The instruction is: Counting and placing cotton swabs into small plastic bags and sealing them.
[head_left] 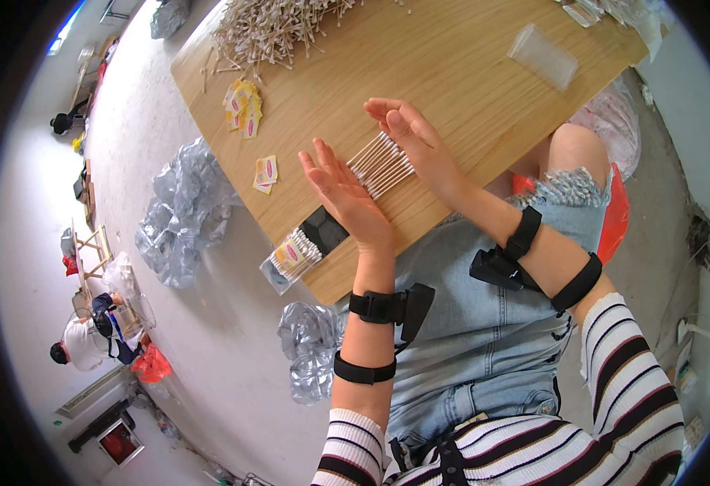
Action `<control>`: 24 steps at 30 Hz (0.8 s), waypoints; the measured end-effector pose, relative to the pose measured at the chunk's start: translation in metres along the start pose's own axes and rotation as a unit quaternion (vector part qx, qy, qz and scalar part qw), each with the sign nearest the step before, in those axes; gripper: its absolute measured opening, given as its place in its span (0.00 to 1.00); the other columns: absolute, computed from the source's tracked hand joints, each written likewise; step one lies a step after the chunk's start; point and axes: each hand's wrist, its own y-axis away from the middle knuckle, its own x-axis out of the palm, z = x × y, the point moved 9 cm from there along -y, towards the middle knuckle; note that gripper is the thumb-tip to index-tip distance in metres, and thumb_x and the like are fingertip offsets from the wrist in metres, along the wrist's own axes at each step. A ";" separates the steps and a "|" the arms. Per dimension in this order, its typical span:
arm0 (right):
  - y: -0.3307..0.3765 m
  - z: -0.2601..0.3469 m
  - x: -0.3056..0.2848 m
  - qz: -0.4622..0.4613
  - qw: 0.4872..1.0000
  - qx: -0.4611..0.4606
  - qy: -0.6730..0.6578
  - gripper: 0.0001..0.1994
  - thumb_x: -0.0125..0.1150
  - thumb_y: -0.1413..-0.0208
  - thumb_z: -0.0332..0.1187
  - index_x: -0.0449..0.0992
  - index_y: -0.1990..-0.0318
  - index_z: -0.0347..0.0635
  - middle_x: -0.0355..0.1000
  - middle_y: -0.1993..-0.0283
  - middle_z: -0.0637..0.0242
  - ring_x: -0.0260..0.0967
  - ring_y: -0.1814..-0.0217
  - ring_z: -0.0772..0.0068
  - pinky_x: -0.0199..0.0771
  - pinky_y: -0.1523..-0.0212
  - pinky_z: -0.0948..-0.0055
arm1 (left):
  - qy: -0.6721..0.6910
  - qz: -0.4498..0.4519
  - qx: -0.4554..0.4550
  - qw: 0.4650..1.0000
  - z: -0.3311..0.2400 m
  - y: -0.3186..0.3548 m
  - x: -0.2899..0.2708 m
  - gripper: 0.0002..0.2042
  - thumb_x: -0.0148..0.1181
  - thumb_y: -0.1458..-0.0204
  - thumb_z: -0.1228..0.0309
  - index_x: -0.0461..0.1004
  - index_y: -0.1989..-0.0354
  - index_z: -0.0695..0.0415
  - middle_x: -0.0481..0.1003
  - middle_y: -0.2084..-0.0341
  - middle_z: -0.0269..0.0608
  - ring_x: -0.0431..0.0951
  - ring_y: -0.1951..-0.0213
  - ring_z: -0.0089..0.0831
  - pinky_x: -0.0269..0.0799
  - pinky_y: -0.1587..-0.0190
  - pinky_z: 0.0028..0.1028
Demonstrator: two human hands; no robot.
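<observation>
Two hands (pixel 379 166), one swab row (pixel 381 165)

Bright, even daylight across the whole view; brightest toward the far left, where the pale floor (pixel 209 340) is nearly washed out. Soft short shadows lie under both hands on the wooden table (pixel 452 73); no hard glare on it. Centre sharp. Strong fisheye bending: the table edges curve, and a black ring closes all four corners. Small things near the rim are smeared and unclear.
</observation>
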 end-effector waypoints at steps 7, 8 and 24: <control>-0.001 0.000 -0.003 -0.029 0.999 0.014 -0.035 0.27 0.43 0.32 0.52 0.67 0.43 0.33 0.67 0.42 0.59 0.59 0.35 0.71 0.56 0.34 0.72 | 0.006 -0.022 0.014 1.000 -0.002 0.002 -0.002 0.41 0.37 0.38 0.40 0.37 0.29 0.60 0.50 0.31 0.49 0.44 0.28 0.35 0.36 0.27 0.34; 0.002 0.000 -0.003 -0.032 0.999 0.012 -0.036 0.27 0.43 0.32 0.52 0.67 0.43 0.33 0.67 0.42 0.59 0.59 0.35 0.71 0.56 0.34 0.72 | 0.004 -0.017 0.007 1.000 0.001 0.003 0.001 0.40 0.37 0.38 0.41 0.38 0.29 0.60 0.50 0.31 0.49 0.44 0.28 0.36 0.36 0.28 0.34; 0.016 0.017 -0.035 -0.095 0.995 0.020 0.028 0.14 0.48 0.35 0.34 0.71 0.50 0.31 0.73 0.52 0.61 0.67 0.43 0.71 0.65 0.41 0.73 | -0.732 0.238 0.234 0.594 0.010 0.055 0.042 0.47 0.43 0.42 0.38 0.44 0.32 0.74 0.43 0.30 0.63 0.41 0.28 0.51 0.36 0.29 0.47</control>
